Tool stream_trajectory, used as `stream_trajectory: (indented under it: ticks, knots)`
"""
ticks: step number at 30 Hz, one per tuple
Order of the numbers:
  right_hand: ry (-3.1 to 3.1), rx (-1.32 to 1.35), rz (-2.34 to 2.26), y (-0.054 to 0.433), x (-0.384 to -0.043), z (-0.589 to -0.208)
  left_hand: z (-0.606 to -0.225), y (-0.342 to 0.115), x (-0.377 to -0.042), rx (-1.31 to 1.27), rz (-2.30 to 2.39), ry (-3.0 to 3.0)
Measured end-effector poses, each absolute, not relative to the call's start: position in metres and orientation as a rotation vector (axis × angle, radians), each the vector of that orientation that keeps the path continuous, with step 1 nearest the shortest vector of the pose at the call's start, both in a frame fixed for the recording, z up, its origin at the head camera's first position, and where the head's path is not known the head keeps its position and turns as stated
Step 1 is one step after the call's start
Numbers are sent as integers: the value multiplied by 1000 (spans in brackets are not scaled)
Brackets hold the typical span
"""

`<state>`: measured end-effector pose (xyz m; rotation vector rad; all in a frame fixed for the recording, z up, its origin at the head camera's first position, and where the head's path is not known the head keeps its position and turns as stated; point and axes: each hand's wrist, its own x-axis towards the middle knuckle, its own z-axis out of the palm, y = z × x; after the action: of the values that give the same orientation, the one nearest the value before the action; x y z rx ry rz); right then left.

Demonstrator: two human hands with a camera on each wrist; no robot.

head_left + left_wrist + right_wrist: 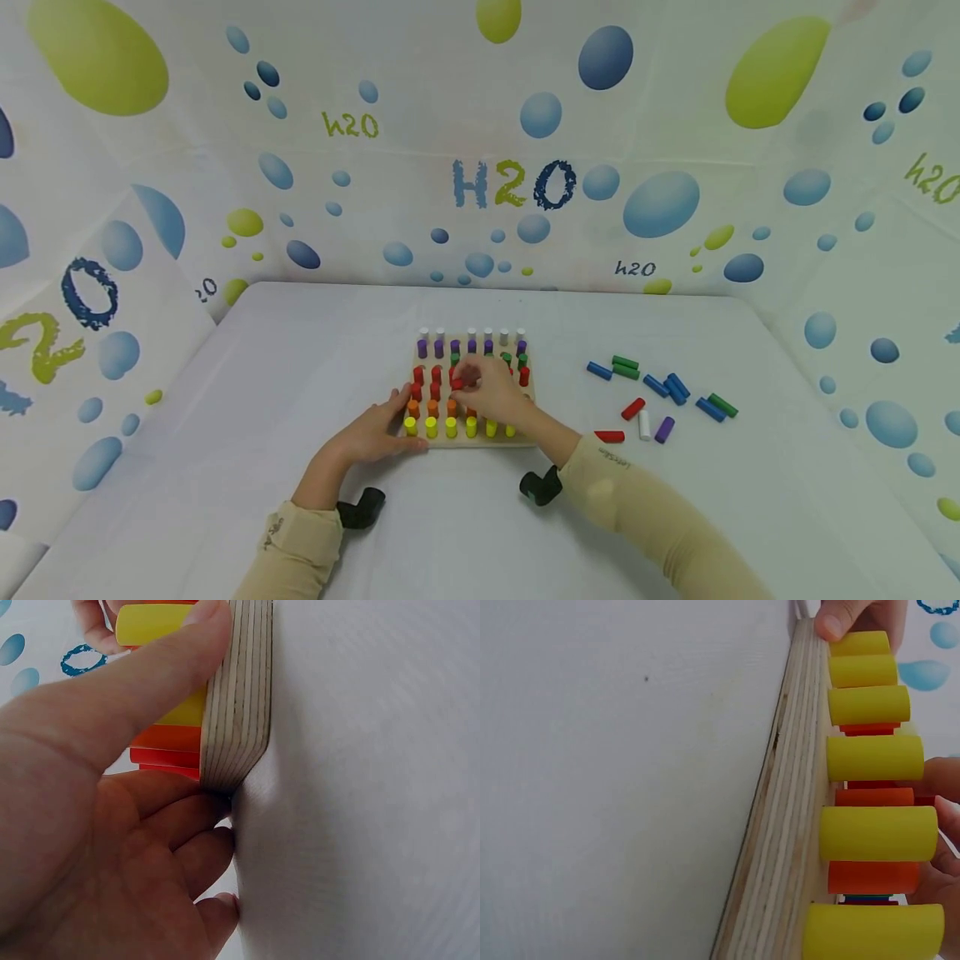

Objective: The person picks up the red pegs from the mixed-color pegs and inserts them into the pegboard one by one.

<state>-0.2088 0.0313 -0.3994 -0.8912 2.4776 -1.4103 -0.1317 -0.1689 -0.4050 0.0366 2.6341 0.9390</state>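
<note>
A wooden pegboard (480,444) stands on the table with rows of coloured pegs upright in it: yellow at the front, then orange, red, green, purple and white. My left hand (375,432) holds its front left corner. In the left wrist view the thumb presses the layered front edge (240,690) and the fingers bend against the left side. Over the middle of the board, my right hand (491,390) pinches a red peg (457,384) among the red rows. This hand hides part of the pegs beneath it. Yellow pegs (877,832) partly cover its fingers in the right wrist view.
Loose pegs lie on the white table right of the board: several blue ones (656,385), green ones (626,372), red ones (633,408), a white one (644,425) and a purple one (664,429). A patterned cloth (420,150) hangs behind the table.
</note>
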Motion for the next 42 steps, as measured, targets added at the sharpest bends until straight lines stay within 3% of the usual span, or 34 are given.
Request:
stream_trajectory:
  ticks: [24, 42]
  knots:
    - [2500, -851, -1283, 30, -208, -404, -412, -171, -134, 21, 925, 2636]
    - [2530, -901, -1325, 89, -210, -389, -411, -170, -133, 25, 931, 2639]
